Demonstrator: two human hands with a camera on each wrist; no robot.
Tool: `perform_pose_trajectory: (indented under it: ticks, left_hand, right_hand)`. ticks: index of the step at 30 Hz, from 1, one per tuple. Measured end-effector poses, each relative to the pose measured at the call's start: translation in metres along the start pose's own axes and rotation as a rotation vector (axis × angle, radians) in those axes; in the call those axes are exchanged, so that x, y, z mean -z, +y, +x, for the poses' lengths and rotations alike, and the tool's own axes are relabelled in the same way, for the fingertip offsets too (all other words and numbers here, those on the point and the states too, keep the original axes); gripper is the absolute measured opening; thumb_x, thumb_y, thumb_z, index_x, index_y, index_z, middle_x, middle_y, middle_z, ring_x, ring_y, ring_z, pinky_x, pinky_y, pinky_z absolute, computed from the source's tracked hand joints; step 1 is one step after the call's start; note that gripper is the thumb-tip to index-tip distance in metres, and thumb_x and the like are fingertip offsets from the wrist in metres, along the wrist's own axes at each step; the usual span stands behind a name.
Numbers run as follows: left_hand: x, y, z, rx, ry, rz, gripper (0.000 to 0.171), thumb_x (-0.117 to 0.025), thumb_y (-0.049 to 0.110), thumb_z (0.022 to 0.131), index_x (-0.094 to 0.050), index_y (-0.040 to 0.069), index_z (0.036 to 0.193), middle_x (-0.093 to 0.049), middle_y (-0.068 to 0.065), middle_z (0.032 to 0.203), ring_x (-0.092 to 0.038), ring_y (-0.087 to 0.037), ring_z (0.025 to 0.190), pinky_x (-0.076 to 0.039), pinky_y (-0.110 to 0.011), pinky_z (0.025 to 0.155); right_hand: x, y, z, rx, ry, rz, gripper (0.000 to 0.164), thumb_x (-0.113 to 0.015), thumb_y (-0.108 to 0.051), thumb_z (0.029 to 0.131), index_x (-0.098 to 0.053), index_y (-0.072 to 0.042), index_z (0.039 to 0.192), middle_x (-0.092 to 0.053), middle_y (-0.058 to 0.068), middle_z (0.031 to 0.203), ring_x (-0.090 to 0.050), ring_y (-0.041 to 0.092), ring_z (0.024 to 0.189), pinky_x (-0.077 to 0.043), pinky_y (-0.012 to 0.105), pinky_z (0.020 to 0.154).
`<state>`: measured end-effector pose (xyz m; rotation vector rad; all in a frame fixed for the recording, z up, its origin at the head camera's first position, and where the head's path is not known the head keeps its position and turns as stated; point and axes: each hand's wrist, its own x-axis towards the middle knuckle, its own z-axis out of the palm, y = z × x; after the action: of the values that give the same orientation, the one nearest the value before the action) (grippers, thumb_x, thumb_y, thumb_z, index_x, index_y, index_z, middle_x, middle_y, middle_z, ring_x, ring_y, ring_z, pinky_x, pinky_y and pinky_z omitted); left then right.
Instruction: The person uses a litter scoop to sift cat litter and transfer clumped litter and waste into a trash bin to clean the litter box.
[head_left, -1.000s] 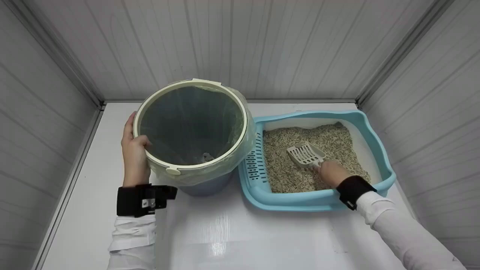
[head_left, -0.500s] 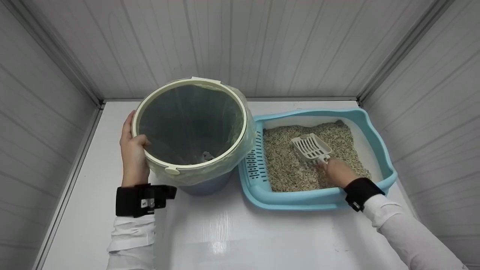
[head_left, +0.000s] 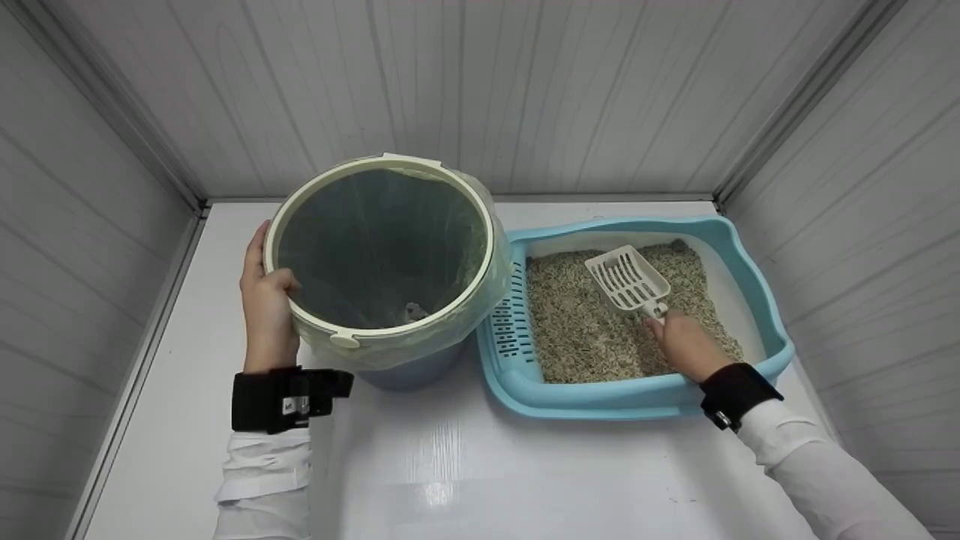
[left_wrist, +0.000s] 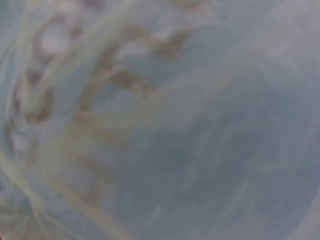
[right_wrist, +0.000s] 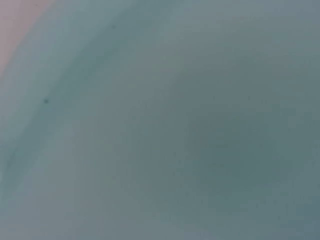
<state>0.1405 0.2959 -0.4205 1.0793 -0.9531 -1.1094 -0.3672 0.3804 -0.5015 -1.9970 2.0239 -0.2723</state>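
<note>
My left hand (head_left: 271,319) grips the left side of a trash can (head_left: 409,376), its thumb over the cream rim ring. A thin yellowish bag (head_left: 390,358) lines the can and hangs over the outside; a small greyish lump (head_left: 415,311) shows inside. My right hand (head_left: 690,345) holds a litter scoop (head_left: 628,279) by its handle over the blue litter box (head_left: 592,395). Litter (head_left: 585,337) shows through the slots, and nothing is seen lying on the scoop. Blurred bluish surfaces fill both wrist views, with neither hand visible there.
Can and litter box stand side by side on a white table (head_left: 495,480). A slotted ledge (head_left: 511,322) runs along the box's left side. Grey panelled walls (head_left: 465,97) close in the back and both sides.
The scoop has risen from the litter and shifted slightly right and back, with my right hand moving right too. My left hand stays on the can's rim.
</note>
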Motion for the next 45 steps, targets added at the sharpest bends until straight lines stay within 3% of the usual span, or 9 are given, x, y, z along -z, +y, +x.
perform_pose_trajectory:
  ticks: [10,18,28,38,45]
  left_hand:
    - [-0.001,0.001,0.001,0.002,0.001,0.012,0.081,-0.027,-0.015,0.068,-0.027,0.023,0.139,-0.023,0.005,0.144,-0.017,-0.013,0.135,-0.014,-0.041,0.109]
    - [0.000,0.001,0.001,0.010,0.000,0.010,0.081,-0.027,-0.015,0.068,-0.028,0.025,0.139,-0.024,0.005,0.144,-0.018,-0.013,0.134,-0.015,-0.043,0.109]
    - [0.001,0.001,0.000,0.013,0.003,0.007,0.081,-0.027,-0.015,0.069,-0.027,0.025,0.139,-0.023,0.005,0.144,-0.017,-0.012,0.135,-0.013,-0.041,0.109]
    - [0.000,0.001,-0.001,0.013,-0.006,-0.007,0.081,-0.027,-0.014,0.069,-0.026,0.026,0.139,-0.022,0.006,0.144,-0.016,-0.013,0.135,-0.016,-0.041,0.109]
    - [0.001,0.000,-0.001,0.013,-0.010,-0.010,0.081,-0.026,-0.014,0.069,-0.026,0.025,0.139,-0.022,0.005,0.144,-0.016,-0.014,0.135,-0.015,-0.041,0.109]
  right_hand:
    - [0.006,-0.002,-0.006,-0.018,0.108,0.037,0.038,-0.035,-0.035,0.095,-0.043,0.002,0.087,-0.041,0.006,0.059,-0.039,0.018,0.044,-0.030,0.029,0.040]
    - [0.011,-0.004,-0.009,0.050,0.205,-0.008,0.038,-0.038,-0.035,0.094,-0.043,0.002,0.085,-0.038,0.005,0.055,-0.036,0.017,0.040,-0.029,0.029,0.036]
    - [0.032,-0.011,-0.011,0.086,0.219,-0.080,0.036,-0.043,-0.034,0.093,-0.044,0.002,0.085,-0.043,0.007,0.054,-0.044,0.022,0.043,-0.038,0.039,0.042]
    - [0.062,-0.045,-0.007,0.155,0.233,-0.174,0.039,-0.040,-0.040,0.092,-0.044,-0.005,0.076,-0.038,0.002,0.051,-0.035,0.016,0.039,-0.026,0.027,0.036]
    - [0.076,-0.075,-0.004,0.214,0.237,-0.186,0.039,-0.039,-0.042,0.092,-0.044,-0.008,0.074,-0.036,-0.001,0.050,-0.032,0.014,0.038,-0.025,0.026,0.034]
